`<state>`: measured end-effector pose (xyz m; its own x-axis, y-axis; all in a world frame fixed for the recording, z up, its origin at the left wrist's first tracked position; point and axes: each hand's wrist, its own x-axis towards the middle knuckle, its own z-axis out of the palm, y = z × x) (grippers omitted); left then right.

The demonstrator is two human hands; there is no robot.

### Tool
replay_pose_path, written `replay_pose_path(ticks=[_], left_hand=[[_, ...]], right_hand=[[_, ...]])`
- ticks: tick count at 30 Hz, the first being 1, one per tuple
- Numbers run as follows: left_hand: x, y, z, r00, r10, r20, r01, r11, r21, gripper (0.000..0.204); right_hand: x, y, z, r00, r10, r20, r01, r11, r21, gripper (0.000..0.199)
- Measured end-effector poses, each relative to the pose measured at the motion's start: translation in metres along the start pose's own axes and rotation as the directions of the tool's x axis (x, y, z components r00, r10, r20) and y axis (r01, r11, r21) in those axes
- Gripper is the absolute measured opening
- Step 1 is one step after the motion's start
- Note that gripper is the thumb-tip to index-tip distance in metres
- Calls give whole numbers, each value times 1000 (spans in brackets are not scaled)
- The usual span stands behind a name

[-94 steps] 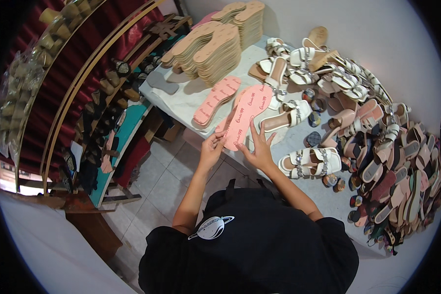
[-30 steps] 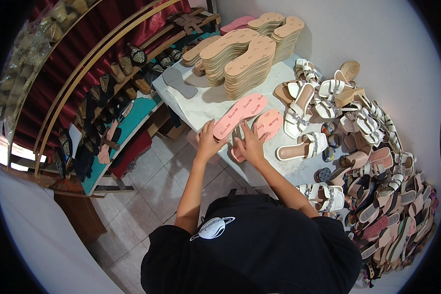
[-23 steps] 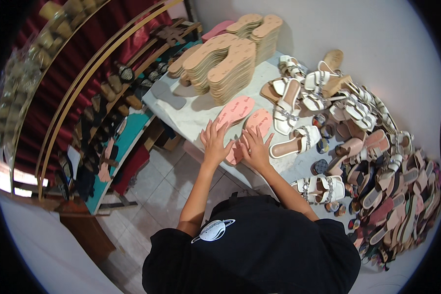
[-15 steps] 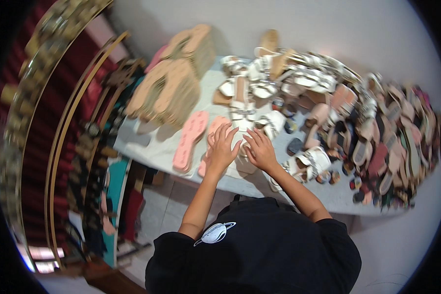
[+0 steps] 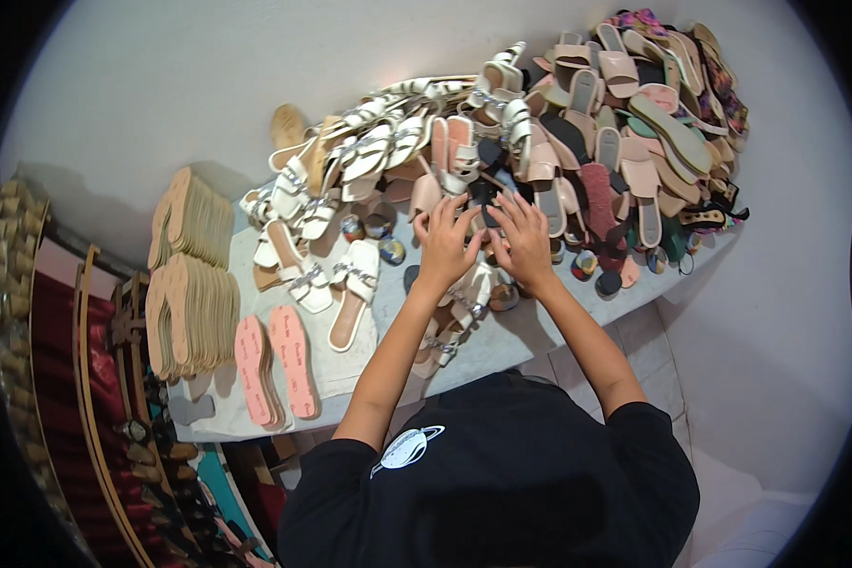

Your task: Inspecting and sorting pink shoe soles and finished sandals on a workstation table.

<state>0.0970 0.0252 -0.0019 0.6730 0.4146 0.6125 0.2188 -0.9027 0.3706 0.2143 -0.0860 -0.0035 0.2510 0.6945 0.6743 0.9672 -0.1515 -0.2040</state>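
At the left end of the heap of mixed shoes [image 5: 648, 156], a black shoe [image 5: 481, 194] and a blush slide [image 5: 426, 194] lie nearest the fingertips of two bare hands. The left hand [image 5: 448, 244] has its back to the camera, fingers spread and a little bent, with nothing gripped in it that can be seen. The right hand [image 5: 525, 241] mirrors it just beside, thumb toward thumb, its fingers likewise parted and its grasp empty; whether either one touches the shoes below I cannot tell. Toward the wearer from that end of the heap, between the forearms, sit jewelled white sandals [image 5: 469, 298] (partly hidden by the left forearm). Left of the heap, more white sandals [image 5: 369, 151] crowd together, with round patterned heels [image 5: 391, 251] near them and a single white sandal [image 5: 355, 293] lying in front. Farther left of the heap come a pink insole [image 5: 296, 364] and, just beside it, a thin pile of pink insoles [image 5: 251, 369]; beyond these, farthest left on the table [image 5: 516, 327], stand tall stacks of beige insoles [image 5: 199, 312]. Behind the heap rises a pale wall [image 5: 350, 47].
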Motion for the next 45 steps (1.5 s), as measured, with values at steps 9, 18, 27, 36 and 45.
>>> replay_pose_path(ticks=[9, 18, 27, 36, 45], left_hand=[[96, 50, 92, 984, 175, 22, -175, 984, 15, 40], [203, 54, 169, 954, 287, -92, -290, 957, -21, 31], [277, 24, 243, 966, 257, 42, -254, 897, 361, 16], [315, 22, 258, 948, 256, 189, -317, 821, 475, 8], [385, 52, 162, 961, 274, -31, -226, 850, 476, 10]], right_hand=[[15, 115, -38, 997, 44, -57, -52, 987, -150, 37], [40, 211, -47, 993, 87, -84, -100, 981, -163, 31], [46, 228, -35, 981, 183, -67, -185, 983, -18, 29], [39, 230, -36, 968, 241, -74, -234, 968, 88, 29], [35, 230, -34, 969, 228, -99, -220, 972, 83, 28]])
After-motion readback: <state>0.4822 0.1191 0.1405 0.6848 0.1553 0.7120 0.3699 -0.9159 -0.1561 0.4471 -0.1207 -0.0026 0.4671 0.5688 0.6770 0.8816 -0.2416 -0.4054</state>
